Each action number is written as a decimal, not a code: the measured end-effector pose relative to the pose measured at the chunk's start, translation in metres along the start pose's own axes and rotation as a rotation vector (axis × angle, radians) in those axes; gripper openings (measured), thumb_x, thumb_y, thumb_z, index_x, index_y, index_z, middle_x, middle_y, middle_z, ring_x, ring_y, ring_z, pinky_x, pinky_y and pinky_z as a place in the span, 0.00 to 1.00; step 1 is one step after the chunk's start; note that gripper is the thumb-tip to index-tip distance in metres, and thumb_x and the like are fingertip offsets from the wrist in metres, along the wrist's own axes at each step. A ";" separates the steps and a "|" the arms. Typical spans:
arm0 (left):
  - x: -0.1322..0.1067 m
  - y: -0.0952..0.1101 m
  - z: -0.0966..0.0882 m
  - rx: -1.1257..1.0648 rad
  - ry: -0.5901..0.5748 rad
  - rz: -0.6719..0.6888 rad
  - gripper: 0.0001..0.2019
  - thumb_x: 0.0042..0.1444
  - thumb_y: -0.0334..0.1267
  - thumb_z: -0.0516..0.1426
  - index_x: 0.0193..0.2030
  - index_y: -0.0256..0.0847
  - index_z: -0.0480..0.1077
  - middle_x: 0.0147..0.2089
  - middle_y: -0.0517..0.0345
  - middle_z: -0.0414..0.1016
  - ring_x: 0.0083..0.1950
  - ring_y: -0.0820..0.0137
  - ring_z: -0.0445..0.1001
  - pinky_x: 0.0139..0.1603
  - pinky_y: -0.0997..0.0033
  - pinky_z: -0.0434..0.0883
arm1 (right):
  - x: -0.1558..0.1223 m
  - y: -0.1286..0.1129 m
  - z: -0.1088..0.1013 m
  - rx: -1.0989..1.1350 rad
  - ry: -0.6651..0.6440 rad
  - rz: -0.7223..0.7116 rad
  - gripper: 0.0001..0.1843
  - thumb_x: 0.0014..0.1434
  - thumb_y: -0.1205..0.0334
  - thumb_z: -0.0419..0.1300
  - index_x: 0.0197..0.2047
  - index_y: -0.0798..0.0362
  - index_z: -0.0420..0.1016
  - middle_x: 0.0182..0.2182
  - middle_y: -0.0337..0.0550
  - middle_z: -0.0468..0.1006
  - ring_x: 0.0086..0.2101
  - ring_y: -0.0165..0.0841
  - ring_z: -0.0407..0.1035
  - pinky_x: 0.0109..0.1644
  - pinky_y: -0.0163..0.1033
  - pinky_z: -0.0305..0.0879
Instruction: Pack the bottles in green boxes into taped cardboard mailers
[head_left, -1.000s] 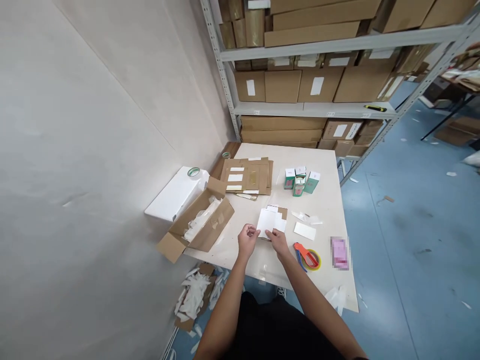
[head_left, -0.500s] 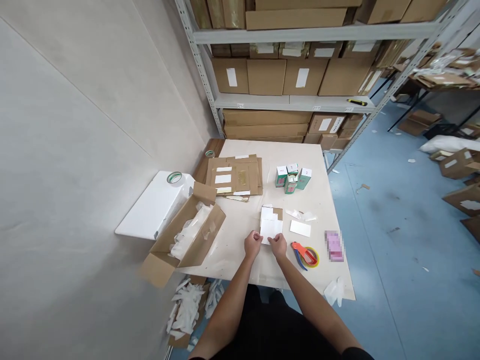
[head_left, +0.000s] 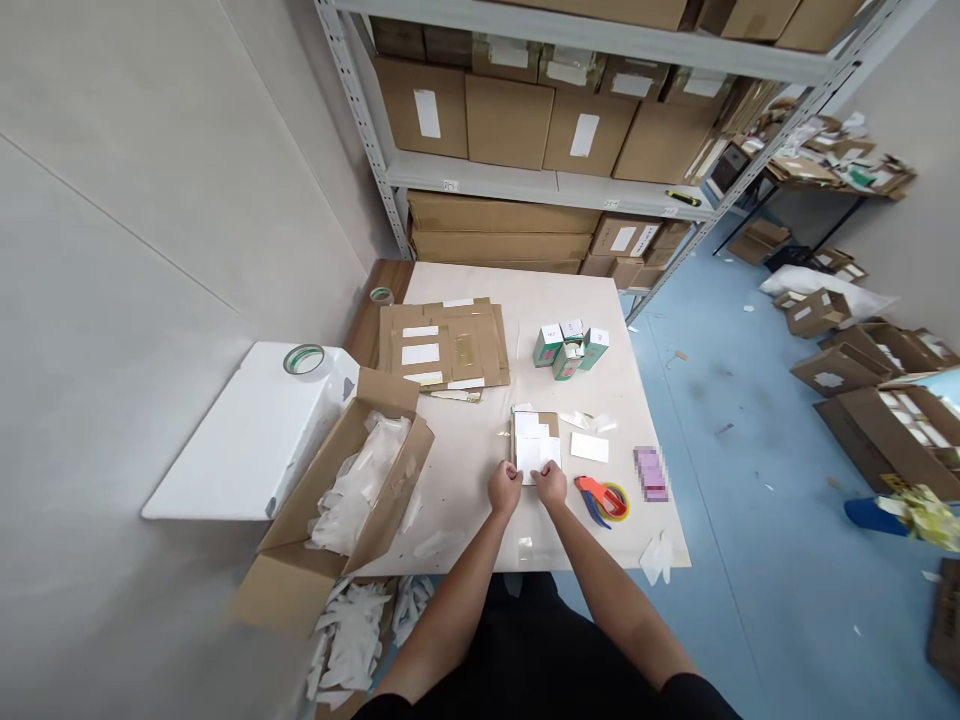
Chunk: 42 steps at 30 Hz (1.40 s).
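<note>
A small flat cardboard box (head_left: 553, 422), largely covered by overlapping white labels (head_left: 534, 445), lies on the table in front of me. At its lower left corner my left hand (head_left: 505, 488) is closed, thumb and fingers pinching the edge of the lowest white label. My right hand (head_left: 551, 484) pinches the same label near the lower right corner. A blank white card (head_left: 589, 447) rests just right of the box. Below that card are orange-handled scissors (head_left: 594, 492) on a yellow tape roll (head_left: 619, 503).
Several green-and-white small boxes (head_left: 570, 355) stand behind the work. Flattened cardboard (head_left: 476, 345) lies at back left. An open carton (head_left: 390, 490) with plastic wrap and a white box (head_left: 225, 440) bearing a tape roll (head_left: 304, 360) flank the left. Shelving (head_left: 510, 182) rises behind.
The camera view has shifted, showing more of the floor at right. Both hands stay at the lower edge of the labelled box, the right one slightly closer over it.
</note>
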<state>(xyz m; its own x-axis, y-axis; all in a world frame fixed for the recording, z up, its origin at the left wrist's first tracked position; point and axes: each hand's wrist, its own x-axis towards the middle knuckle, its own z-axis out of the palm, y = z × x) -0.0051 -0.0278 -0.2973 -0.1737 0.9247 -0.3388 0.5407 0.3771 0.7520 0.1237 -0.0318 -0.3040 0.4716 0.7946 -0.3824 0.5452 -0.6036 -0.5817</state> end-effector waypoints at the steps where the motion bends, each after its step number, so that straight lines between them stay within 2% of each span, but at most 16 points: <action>1: 0.001 -0.001 0.000 0.000 -0.006 0.005 0.07 0.57 0.35 0.61 0.31 0.44 0.67 0.30 0.62 0.76 0.35 0.69 0.75 0.38 0.73 0.63 | 0.000 -0.001 0.000 -0.006 0.000 0.010 0.17 0.54 0.59 0.64 0.26 0.46 0.55 0.21 0.31 0.67 0.25 0.33 0.62 0.31 0.34 0.52; 8: 0.006 -0.001 0.001 0.014 -0.041 -0.016 0.07 0.55 0.33 0.61 0.30 0.44 0.66 0.32 0.62 0.76 0.36 0.68 0.75 0.38 0.73 0.62 | 0.004 -0.007 -0.003 -0.054 -0.002 0.070 0.16 0.52 0.61 0.66 0.26 0.47 0.60 0.23 0.33 0.70 0.27 0.33 0.65 0.31 0.35 0.52; 15: 0.013 0.008 -0.005 0.133 -0.111 -0.090 0.09 0.52 0.34 0.63 0.26 0.44 0.66 0.30 0.59 0.76 0.37 0.62 0.76 0.38 0.69 0.63 | 0.007 -0.013 -0.005 -0.145 -0.041 0.086 0.13 0.52 0.61 0.68 0.26 0.48 0.66 0.26 0.39 0.76 0.31 0.37 0.72 0.33 0.36 0.57; 21: 0.012 0.007 -0.005 0.185 -0.108 -0.042 0.08 0.53 0.37 0.64 0.27 0.44 0.69 0.33 0.53 0.78 0.42 0.59 0.78 0.42 0.67 0.66 | 0.012 -0.020 -0.004 -0.222 -0.048 0.065 0.10 0.49 0.63 0.70 0.27 0.49 0.71 0.31 0.48 0.82 0.35 0.41 0.77 0.36 0.38 0.63; 24: 0.016 0.005 -0.010 0.226 -0.135 -0.036 0.08 0.54 0.39 0.65 0.29 0.43 0.71 0.35 0.51 0.79 0.44 0.57 0.79 0.44 0.65 0.68 | 0.013 -0.018 -0.009 -0.228 -0.041 0.079 0.12 0.48 0.59 0.72 0.27 0.50 0.72 0.32 0.51 0.83 0.38 0.44 0.78 0.38 0.40 0.65; 29: 0.028 0.002 -0.026 0.333 -0.217 -0.023 0.14 0.51 0.48 0.68 0.36 0.42 0.74 0.43 0.45 0.80 0.52 0.52 0.78 0.51 0.61 0.69 | 0.008 -0.006 -0.014 -0.229 -0.053 0.149 0.18 0.48 0.48 0.73 0.28 0.50 0.72 0.36 0.57 0.84 0.42 0.48 0.79 0.41 0.43 0.68; 32: 0.028 0.003 -0.023 0.309 -0.241 0.201 0.15 0.54 0.41 0.67 0.49 0.45 0.76 0.57 0.45 0.78 0.63 0.52 0.71 0.61 0.58 0.67 | 0.003 -0.005 -0.011 -0.211 -0.006 0.145 0.18 0.50 0.47 0.72 0.28 0.50 0.73 0.37 0.58 0.84 0.42 0.49 0.79 0.41 0.44 0.68; 34: 0.026 0.002 -0.015 0.248 -0.298 0.316 0.23 0.54 0.38 0.66 0.58 0.49 0.74 0.70 0.48 0.69 0.72 0.51 0.62 0.67 0.56 0.63 | -0.001 -0.008 -0.009 -0.212 0.005 0.117 0.17 0.51 0.49 0.71 0.28 0.50 0.72 0.37 0.58 0.84 0.41 0.49 0.79 0.41 0.44 0.67; 36: 0.024 -0.001 -0.008 0.192 -0.391 0.302 0.29 0.54 0.41 0.66 0.64 0.53 0.71 0.77 0.53 0.58 0.76 0.47 0.55 0.69 0.51 0.61 | -0.004 -0.010 -0.009 -0.228 -0.006 0.083 0.15 0.53 0.51 0.71 0.29 0.50 0.72 0.37 0.56 0.83 0.41 0.48 0.78 0.41 0.43 0.66; 38: 0.026 -0.007 -0.007 0.150 -0.457 0.243 0.31 0.54 0.47 0.65 0.66 0.56 0.69 0.80 0.57 0.51 0.76 0.44 0.56 0.70 0.48 0.60 | -0.007 -0.009 -0.012 -0.235 -0.008 0.065 0.11 0.55 0.53 0.68 0.31 0.49 0.72 0.36 0.53 0.83 0.39 0.46 0.78 0.40 0.42 0.65; 42: 0.035 -0.022 -0.022 0.059 -0.479 0.250 0.33 0.53 0.55 0.64 0.66 0.56 0.69 0.80 0.56 0.51 0.73 0.47 0.63 0.71 0.51 0.61 | -0.011 0.003 -0.028 -0.135 0.125 0.048 0.07 0.62 0.55 0.59 0.36 0.49 0.74 0.35 0.48 0.82 0.40 0.43 0.76 0.41 0.39 0.64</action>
<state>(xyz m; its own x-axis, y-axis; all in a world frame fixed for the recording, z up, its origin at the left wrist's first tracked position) -0.0408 -0.0026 -0.3132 0.3533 0.8529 -0.3845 0.5655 0.1327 0.8140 0.1400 -0.0447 -0.2813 0.5771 0.7556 -0.3100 0.6043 -0.6504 -0.4603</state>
